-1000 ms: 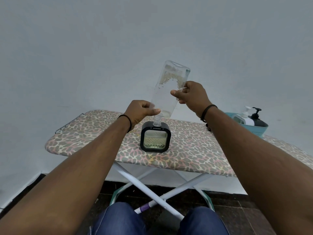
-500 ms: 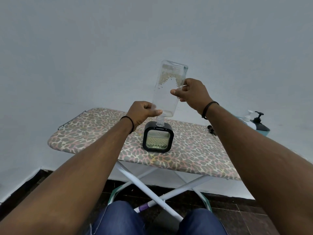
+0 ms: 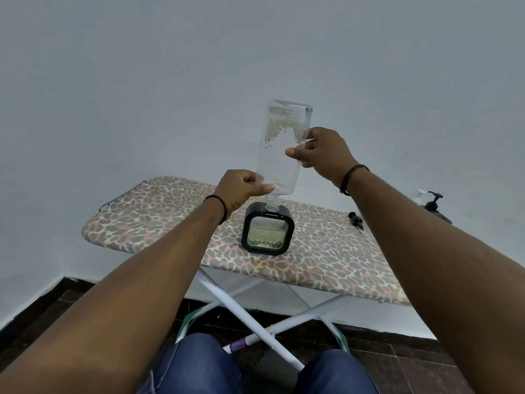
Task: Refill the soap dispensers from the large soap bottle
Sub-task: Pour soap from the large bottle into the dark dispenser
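Observation:
A large clear soap bottle point(image 3: 279, 166) is upside down, nearly empty, with foam residue near its raised base. Its threaded neck goes into the top of a square black soap dispenser point(image 3: 267, 232), whose window shows yellowish liquid. The dispenser stands on a leopard-print ironing board point(image 3: 159, 214). My left hand point(image 3: 241, 189) grips the bottle's lower shoulder. My right hand point(image 3: 324, 150) pinches the bottle's side higher up.
A black pump head point(image 3: 356, 218) lies on the board just left of my right forearm. Behind that forearm, a black pump dispenser point(image 3: 434, 204) and a white pump tip point(image 3: 420, 193) show at the right. White crossed legs stand under the board; my knees are below.
The bottle has swung a little more upright over the dispenser. The view has shifted, so my right arm now hides most of the blue basket and its dispensers.

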